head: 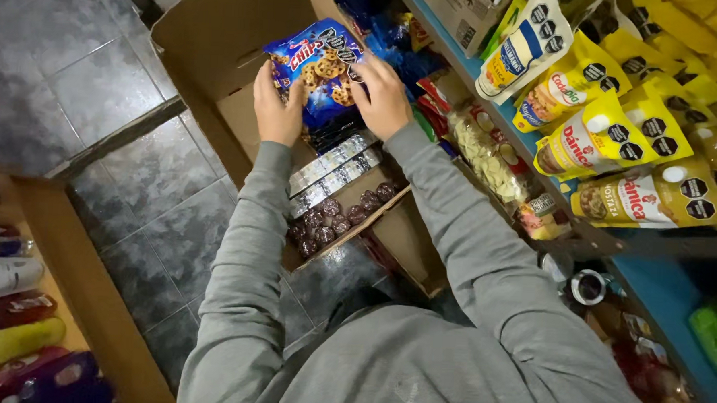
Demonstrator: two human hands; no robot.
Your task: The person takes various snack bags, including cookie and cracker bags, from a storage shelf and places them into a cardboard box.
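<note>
Two hands hold a stack of blue cookie packets over an open cardboard box.

Head view: the left hand [276,109] grips the left side of the glossy blue plastic cookie packets [318,67], fingers curled round the edge; the right hand [383,98] clamps the right side, fingers spread across the top packet. The stack sits above the far end of the brown cardboard box [212,50], which stands on the grey tiled floor [97,93]. Lower in the box lie silver-wrapped packets [333,170] and clear packs of dark round cookies [333,218]. To the right, a blue-edged shelf [661,291] carries yellow plastic sauce pouches [619,140]. Both arms wear grey sleeves [244,245].
</note>
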